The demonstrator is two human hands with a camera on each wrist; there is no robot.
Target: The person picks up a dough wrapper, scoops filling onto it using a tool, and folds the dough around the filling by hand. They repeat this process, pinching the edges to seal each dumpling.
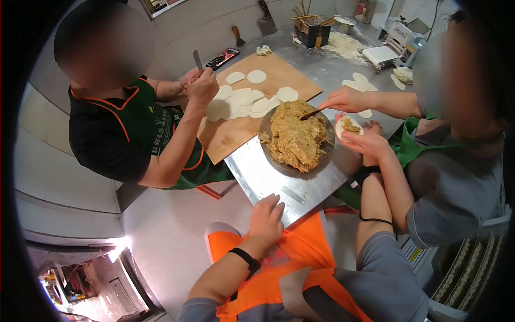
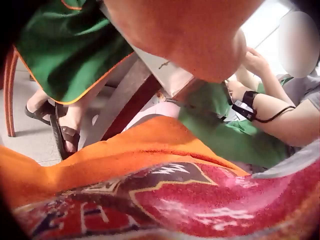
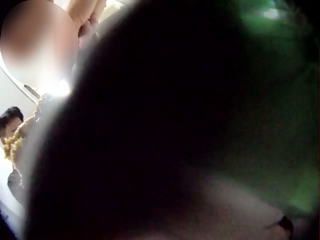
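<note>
My left hand (image 1: 266, 217) rests at the near edge of the metal table (image 1: 247, 166), its fingers loosely bent and holding nothing. A flat metal strip (image 1: 292, 194) lies just beyond its fingertips. Farther in stands a wide bowl (image 1: 266, 121) heaped with yellowish minced filling (image 1: 295, 137). My right forearm reaches up beside the person on the right, whose arm covers most of that hand in the head view. In the left wrist view my right hand (image 2: 237, 91) shows partly; I cannot tell whether it holds anything. The right wrist view is mostly dark.
At right, a person's hand (image 1: 367, 140) holds a filled wrapper (image 1: 348, 127); the other hand uses a dark stick (image 1: 311, 114). Round wrappers (image 1: 236, 104) lie on a wooden board (image 1: 220, 142). Another person's hand (image 1: 204, 86) holds a narrow blade (image 1: 198, 60). A dough roller machine (image 1: 399, 43) stands behind.
</note>
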